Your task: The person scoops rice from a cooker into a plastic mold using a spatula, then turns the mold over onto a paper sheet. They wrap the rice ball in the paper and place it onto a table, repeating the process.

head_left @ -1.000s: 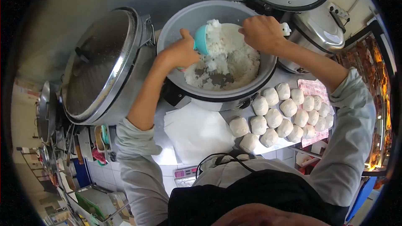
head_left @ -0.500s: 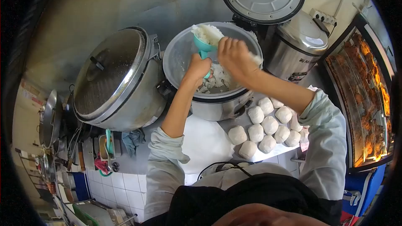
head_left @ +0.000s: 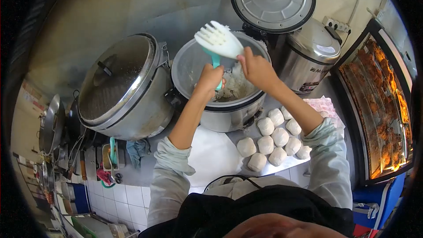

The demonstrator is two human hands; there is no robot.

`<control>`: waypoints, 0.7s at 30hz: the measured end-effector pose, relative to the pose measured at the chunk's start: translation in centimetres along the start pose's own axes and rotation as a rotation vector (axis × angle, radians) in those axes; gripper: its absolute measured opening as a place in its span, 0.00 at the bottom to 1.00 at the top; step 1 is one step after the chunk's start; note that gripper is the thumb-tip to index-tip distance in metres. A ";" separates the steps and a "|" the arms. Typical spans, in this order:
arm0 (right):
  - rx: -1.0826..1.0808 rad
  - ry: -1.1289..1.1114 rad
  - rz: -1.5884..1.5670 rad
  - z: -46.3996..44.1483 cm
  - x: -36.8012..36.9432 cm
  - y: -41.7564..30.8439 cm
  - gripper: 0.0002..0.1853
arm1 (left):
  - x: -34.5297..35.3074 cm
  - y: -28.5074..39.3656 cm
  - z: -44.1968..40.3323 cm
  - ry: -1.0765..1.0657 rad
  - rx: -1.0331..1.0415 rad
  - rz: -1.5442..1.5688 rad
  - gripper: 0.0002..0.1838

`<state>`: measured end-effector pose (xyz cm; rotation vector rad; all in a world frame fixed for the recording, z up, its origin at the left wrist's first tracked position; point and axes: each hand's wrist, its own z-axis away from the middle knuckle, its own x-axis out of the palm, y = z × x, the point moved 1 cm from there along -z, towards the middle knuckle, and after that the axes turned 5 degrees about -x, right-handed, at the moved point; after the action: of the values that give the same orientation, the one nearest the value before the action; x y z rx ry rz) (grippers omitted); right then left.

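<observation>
My left hand (head_left: 210, 79) is closed round the teal handle of a rice scoop (head_left: 216, 60), upright over the open rice cooker (head_left: 177, 68). In my right hand (head_left: 261, 71) is a white rice paddle (head_left: 227, 46) with a slotted, fork-like end. Its blade lies across the top of the scoop and hides most of the cup. Bits of rice cling to the paddle's prongs. Below both hands, loose white rice (head_left: 241, 86) sits in the cooker's pot, heaped toward the right side.
Several white paper-wrapped round parcels (head_left: 265, 144) cover the counter at the right front, beside pink printed paper (head_left: 324, 105). White paper (head_left: 213, 150) lies in front. A large lidded pot (head_left: 119, 83) stands left; a second cooker (head_left: 315, 53) and a lit food display (head_left: 374, 105) stand right.
The white paddle has swung over the scoop, now covering the rice that showed heaped in its cup. My right hand has moved slightly lower. The view has shifted a little.
</observation>
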<state>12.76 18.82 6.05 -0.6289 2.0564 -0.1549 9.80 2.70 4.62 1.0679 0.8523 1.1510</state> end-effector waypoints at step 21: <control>0.083 0.012 -0.047 -2.8 2.4 3.5 0.24 | -0.9 -1.2 1.7 0.013 0.162 -0.132 0.08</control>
<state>8.08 20.28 4.49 -0.6265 2.0368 -0.2701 11.55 1.34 3.97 1.1195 1.0253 0.9923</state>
